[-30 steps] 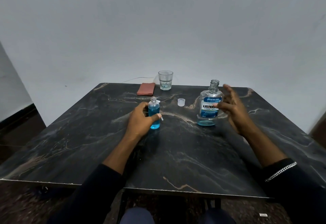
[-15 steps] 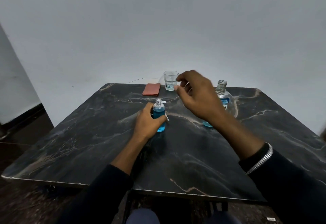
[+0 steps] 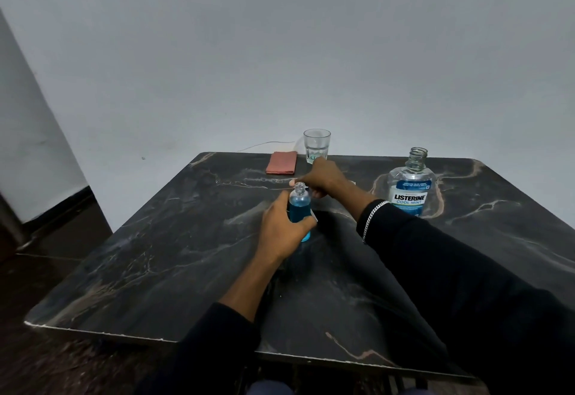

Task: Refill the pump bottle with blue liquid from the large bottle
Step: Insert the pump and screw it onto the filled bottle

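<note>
The small pump bottle (image 3: 299,205) stands upright on the dark marble table (image 3: 186,254), its neck open and its body mostly full of blue liquid. My left hand (image 3: 280,230) grips its body from the left. My right hand (image 3: 323,178) reaches across just behind the bottle's neck, fingers curled down onto the white pump head, which is mostly hidden. The pump's thin white tube (image 3: 314,217) pokes out beside my left thumb. The large clear Listerine bottle (image 3: 410,188) stands uncapped at the right, apart from both hands.
A drinking glass (image 3: 316,145) and a folded reddish cloth (image 3: 281,162) sit at the table's far edge by the wall. A small white cap (image 3: 352,182) peeks out behind my right wrist. A thin wire (image 3: 264,144) trails off the back.
My right hand left the large bottle, swung left over the table and dropped down behind the small bottle's neck. My left hand kept its grip on the small bottle.
</note>
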